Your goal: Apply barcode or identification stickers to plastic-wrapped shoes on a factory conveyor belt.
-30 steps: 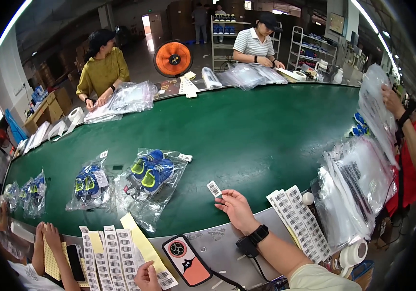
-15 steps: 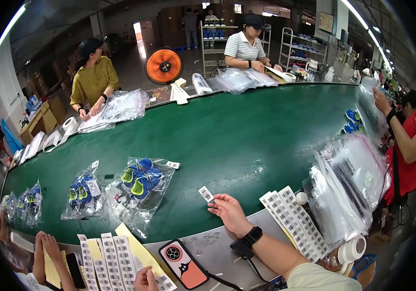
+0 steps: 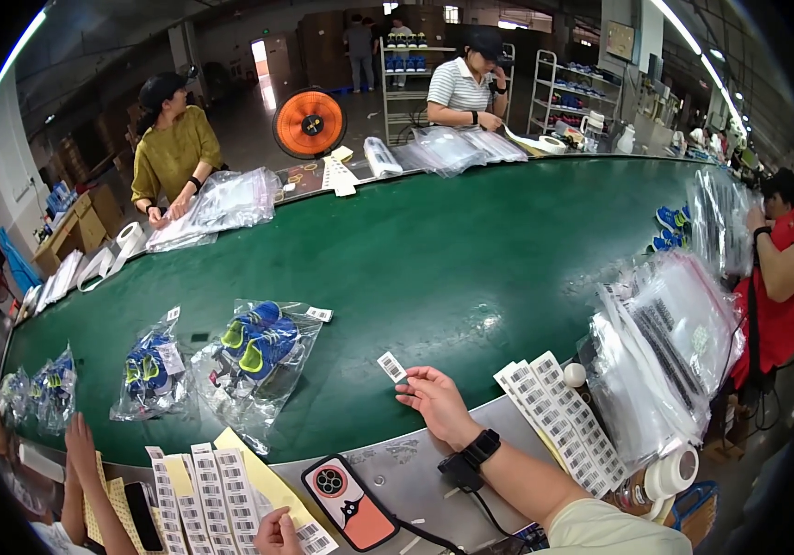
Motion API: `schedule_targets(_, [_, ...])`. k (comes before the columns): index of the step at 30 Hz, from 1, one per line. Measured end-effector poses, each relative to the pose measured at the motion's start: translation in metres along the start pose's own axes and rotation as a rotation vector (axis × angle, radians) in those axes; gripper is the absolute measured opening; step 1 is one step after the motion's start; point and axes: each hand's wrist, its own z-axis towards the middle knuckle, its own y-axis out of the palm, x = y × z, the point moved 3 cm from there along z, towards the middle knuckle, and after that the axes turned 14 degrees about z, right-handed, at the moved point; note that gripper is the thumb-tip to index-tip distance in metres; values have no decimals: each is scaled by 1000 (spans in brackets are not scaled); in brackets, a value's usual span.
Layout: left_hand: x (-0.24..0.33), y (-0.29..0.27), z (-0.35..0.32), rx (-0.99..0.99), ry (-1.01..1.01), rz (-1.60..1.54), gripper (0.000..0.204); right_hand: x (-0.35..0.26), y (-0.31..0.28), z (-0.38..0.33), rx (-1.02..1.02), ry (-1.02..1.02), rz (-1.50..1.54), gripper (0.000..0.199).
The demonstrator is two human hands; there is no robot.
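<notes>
Label [image 3: 391,366], a small white barcode sticker, is sitting at the fingertips of the right hand [image 3: 436,400], pinched there and hovering just over the green bench [image 3: 471,250]. The right hand is wearing a black wrist device [image 3: 473,455] with a cable. The left hand [image 3: 278,534] is resting at the lower edge with fingers curled, touching the label sheets [image 3: 221,490] and a yellow paper; I cannot tell if it is gripping anything. Beside it a phone [image 3: 351,501] in a red case is lying flat.

To the left of the label, a clear bag [image 3: 254,365] is lying on the bench, containing blue shoes with yellow-green parts, and a white sticker is sitting on its upper corner. A second bag [image 3: 152,370] with the same kind of shoes is lying just beside it, and more bags [image 3: 45,393] are lying further left. On the right, another sheet of barcode stickers [image 3: 559,421] is lying near a pile of empty clear bags [image 3: 665,351]. A tape roll [image 3: 670,474] is standing near the lower right. Other people are working at the far side of the bench.
</notes>
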Motion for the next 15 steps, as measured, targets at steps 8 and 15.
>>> schedule_targets(8, [-1, 6, -1, -14, 17, -38, 21, -7, -5, 2, 2, -11, -14, 15])
schedule_targets(15, [-1, 12, -2, 17, 51, -8, 20, -7, -8, 3, 10, -1, -24, 15])
